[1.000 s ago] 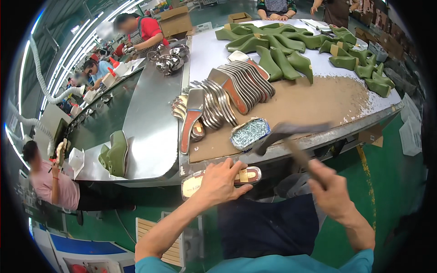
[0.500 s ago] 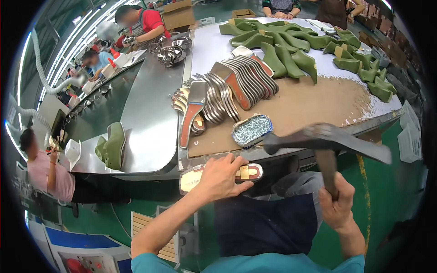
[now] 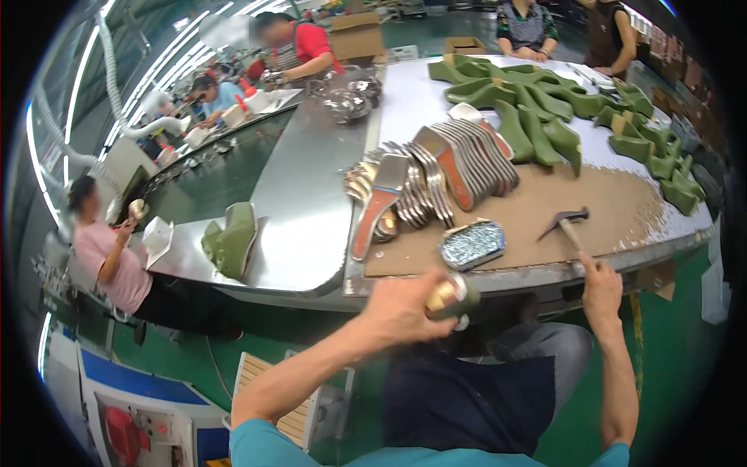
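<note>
My left hand (image 3: 405, 307) is closed around a shoe with a silver upper and pale insole (image 3: 451, 294), lifted just below the front edge of the workbench (image 3: 311, 233). My right hand (image 3: 601, 286) rests at the bench's edge, its fingers at the end of a hammer's wooden handle. The hammer (image 3: 568, 222) lies on the brown board, head pointing away from me. A glittery shoe sole (image 3: 472, 244) lies on the board between my two hands.
A row of silver shoes with tan soles (image 3: 436, 175) stands behind the board. Green shoe lasts (image 3: 545, 117) fill the far right of the bench; one green last (image 3: 229, 241) stands at the left. Other people work at the far side and on the left.
The hammer was raised in my right hand and has come down to lie on the board. My left hand has lifted the shoe and turned it.
</note>
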A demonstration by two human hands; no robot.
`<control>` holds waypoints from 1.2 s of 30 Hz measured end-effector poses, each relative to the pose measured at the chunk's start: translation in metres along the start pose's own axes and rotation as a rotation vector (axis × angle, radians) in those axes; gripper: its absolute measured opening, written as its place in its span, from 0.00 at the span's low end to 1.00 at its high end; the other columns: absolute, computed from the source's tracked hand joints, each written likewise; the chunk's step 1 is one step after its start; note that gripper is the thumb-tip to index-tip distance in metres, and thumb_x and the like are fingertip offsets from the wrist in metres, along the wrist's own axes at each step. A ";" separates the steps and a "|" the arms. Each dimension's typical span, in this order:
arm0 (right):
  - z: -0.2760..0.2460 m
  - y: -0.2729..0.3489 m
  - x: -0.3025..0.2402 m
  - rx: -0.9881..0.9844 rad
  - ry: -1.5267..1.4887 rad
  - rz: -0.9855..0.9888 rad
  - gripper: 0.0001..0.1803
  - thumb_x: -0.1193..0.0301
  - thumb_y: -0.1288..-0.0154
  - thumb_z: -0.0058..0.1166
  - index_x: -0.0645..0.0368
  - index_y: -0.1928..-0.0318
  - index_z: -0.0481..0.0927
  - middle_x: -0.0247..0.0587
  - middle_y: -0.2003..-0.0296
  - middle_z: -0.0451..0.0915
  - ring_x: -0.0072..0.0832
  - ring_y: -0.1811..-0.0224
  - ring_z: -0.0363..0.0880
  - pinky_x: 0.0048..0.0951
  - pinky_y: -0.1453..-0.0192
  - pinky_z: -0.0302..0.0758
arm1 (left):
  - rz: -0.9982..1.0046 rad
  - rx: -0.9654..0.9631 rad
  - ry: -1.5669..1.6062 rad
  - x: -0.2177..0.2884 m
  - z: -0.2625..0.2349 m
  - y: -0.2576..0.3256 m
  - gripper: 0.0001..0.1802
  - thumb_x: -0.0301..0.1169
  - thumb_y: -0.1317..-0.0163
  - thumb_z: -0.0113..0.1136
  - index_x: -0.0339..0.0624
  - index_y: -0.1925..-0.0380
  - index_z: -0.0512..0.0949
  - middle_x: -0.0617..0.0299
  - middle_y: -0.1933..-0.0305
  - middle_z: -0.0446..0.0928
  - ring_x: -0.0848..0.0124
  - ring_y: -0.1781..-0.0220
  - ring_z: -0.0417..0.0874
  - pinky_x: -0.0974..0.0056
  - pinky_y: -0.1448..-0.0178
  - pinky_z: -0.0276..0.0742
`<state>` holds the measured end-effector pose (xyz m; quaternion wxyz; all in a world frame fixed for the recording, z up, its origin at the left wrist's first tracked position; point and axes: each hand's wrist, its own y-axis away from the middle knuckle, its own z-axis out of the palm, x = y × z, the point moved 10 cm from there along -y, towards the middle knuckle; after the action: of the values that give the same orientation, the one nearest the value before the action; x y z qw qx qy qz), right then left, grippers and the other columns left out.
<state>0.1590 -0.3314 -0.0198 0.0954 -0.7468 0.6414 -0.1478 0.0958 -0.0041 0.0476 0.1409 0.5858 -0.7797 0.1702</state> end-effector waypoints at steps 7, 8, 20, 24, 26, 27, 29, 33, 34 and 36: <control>0.040 -0.003 0.004 0.133 -0.096 0.054 0.20 0.75 0.36 0.48 0.54 0.43 0.74 0.51 0.50 0.73 0.44 0.47 0.70 0.44 0.47 0.67 | -0.269 1.101 0.674 -0.187 -0.150 0.092 0.23 0.29 0.48 0.71 0.37 0.58 0.68 0.57 0.60 0.75 0.71 0.61 0.78 0.68 0.57 0.75; 0.039 -0.004 0.001 0.149 -0.127 0.056 0.18 0.75 0.36 0.48 0.55 0.45 0.75 0.51 0.50 0.73 0.45 0.47 0.70 0.43 0.48 0.67 | -0.298 1.128 0.530 -0.209 -0.148 0.106 0.24 0.30 0.49 0.71 0.36 0.58 0.67 0.56 0.60 0.75 0.71 0.61 0.77 0.67 0.56 0.74; 0.041 -0.002 0.005 0.116 -0.129 0.087 0.15 0.75 0.34 0.46 0.54 0.47 0.76 0.50 0.47 0.72 0.45 0.44 0.69 0.42 0.45 0.66 | -0.786 0.866 0.632 -0.340 -0.059 0.087 0.40 0.28 0.56 0.69 0.27 0.43 0.61 0.47 0.50 0.72 0.63 0.52 0.77 0.64 0.48 0.74; 0.038 -0.002 0.005 0.123 -0.130 0.090 0.15 0.75 0.34 0.47 0.53 0.48 0.76 0.49 0.47 0.72 0.44 0.44 0.69 0.42 0.45 0.66 | -0.754 0.910 0.468 -0.366 -0.072 0.090 0.40 0.25 0.57 0.67 0.30 0.41 0.63 0.49 0.49 0.73 0.63 0.51 0.77 0.63 0.47 0.74; 0.038 -0.003 0.000 0.156 -0.123 0.061 0.15 0.74 0.35 0.47 0.53 0.48 0.77 0.49 0.48 0.72 0.43 0.44 0.69 0.42 0.46 0.66 | -0.778 0.917 0.305 -0.395 -0.085 0.107 0.40 0.28 0.56 0.64 0.33 0.39 0.63 0.47 0.48 0.74 0.59 0.48 0.77 0.60 0.44 0.72; 0.039 -0.005 -0.004 0.175 -0.126 0.049 0.15 0.74 0.35 0.47 0.53 0.49 0.77 0.49 0.48 0.72 0.43 0.44 0.69 0.42 0.46 0.67 | -0.812 0.908 0.173 -0.409 -0.095 0.121 0.38 0.31 0.53 0.63 0.35 0.39 0.63 0.45 0.46 0.73 0.54 0.46 0.76 0.57 0.42 0.71; 0.036 -0.001 0.001 0.188 -0.118 0.069 0.14 0.74 0.36 0.48 0.54 0.50 0.78 0.50 0.49 0.73 0.44 0.45 0.69 0.42 0.48 0.67 | -0.914 0.772 -0.258 -0.367 -0.109 0.101 0.32 0.30 0.48 0.60 0.36 0.41 0.66 0.43 0.44 0.72 0.48 0.43 0.74 0.54 0.39 0.68; 0.033 -0.006 -0.008 0.213 -0.150 0.053 0.14 0.75 0.37 0.48 0.54 0.51 0.78 0.51 0.50 0.73 0.46 0.47 0.69 0.42 0.50 0.67 | -0.323 0.690 -0.332 -0.295 -0.088 0.034 0.27 0.31 0.44 0.59 0.37 0.42 0.69 0.46 0.48 0.76 0.50 0.43 0.75 0.53 0.39 0.68; 0.031 -0.003 -0.003 0.206 -0.138 0.068 0.14 0.75 0.37 0.48 0.54 0.51 0.78 0.51 0.50 0.73 0.46 0.47 0.70 0.43 0.50 0.67 | -0.388 0.502 -0.088 -0.273 -0.056 -0.004 0.28 0.33 0.43 0.60 0.39 0.42 0.70 0.45 0.48 0.76 0.50 0.44 0.76 0.54 0.40 0.69; 0.028 -0.001 0.000 0.190 -0.131 0.077 0.15 0.75 0.37 0.47 0.54 0.51 0.77 0.51 0.51 0.73 0.46 0.48 0.70 0.43 0.51 0.67 | -0.445 0.281 0.043 -0.210 -0.019 -0.043 0.27 0.36 0.43 0.60 0.43 0.42 0.71 0.45 0.48 0.76 0.51 0.48 0.78 0.55 0.43 0.72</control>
<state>0.1696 -0.3330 -0.0454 0.2131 -0.7174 0.6449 -0.1549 0.1952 0.1747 -0.0185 0.1085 0.7529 -0.5974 0.2540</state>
